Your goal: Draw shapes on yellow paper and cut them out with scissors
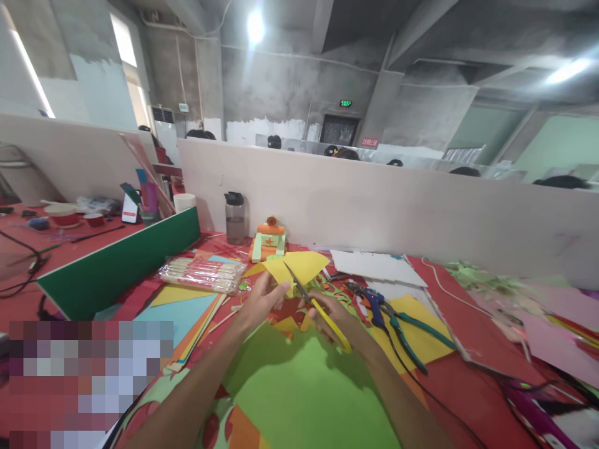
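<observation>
My left hand (268, 295) grips a sheet of yellow paper (306, 264) by its near left edge, thumb toward the scissors. In my right hand (329, 312) is a pair of scissors with yellow handles (333, 325). Their dark blades point up and left and lie against the yellow paper; whether they are cutting through it I cannot tell. Under my forearms a large green sheet (313, 386) covers the near table. Beyond the yellow paper stands an orange and pale green paper model (268, 240) with a star on it.
At left lie wrapped sticks (201, 274), coloured sheets (185, 318) and a green divider (126, 265). A water bottle (234, 218) stands by the white partition (374, 199). To the right are a blue glue gun (373, 302), its cord, teal-handled pliers (412, 337) and white boards (379, 267).
</observation>
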The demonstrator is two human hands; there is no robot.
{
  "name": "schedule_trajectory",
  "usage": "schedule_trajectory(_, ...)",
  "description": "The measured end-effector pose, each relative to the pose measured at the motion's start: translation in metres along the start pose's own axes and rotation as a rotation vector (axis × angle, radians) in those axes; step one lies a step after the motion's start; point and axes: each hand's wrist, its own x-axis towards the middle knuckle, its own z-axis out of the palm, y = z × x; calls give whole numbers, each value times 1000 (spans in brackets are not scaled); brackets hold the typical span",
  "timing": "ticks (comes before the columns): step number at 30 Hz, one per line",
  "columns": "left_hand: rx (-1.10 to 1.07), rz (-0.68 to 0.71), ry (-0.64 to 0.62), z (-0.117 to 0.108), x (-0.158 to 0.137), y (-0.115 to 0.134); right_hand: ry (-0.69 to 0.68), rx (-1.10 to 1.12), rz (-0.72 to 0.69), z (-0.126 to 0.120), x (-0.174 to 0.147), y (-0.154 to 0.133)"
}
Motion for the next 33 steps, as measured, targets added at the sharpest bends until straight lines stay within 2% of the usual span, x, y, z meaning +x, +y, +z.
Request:
schedule_trajectory(6,-58,87,123,2,0,3,11,-2,0,4,-1,-4)
schedule_trajectory(12,38,154,201,-1,0,1,-12,-3,18,5,-2,-4)
schedule_trajectory(17,133,198,247,-2,1,-1,-21,-76,60,5,-6,-17)
schedule_trajectory(24,86,245,358,-3,5,-3,-82,-112,87,-2,-13,-26)
schedule_trajectory(28,114,241,384,-5,6,-3,-79,-102,117,-12,-18,-23)
schedule_trajectory(33,177,218,365,-6,5,-6,-161,-60,97,-23,-22,-18)
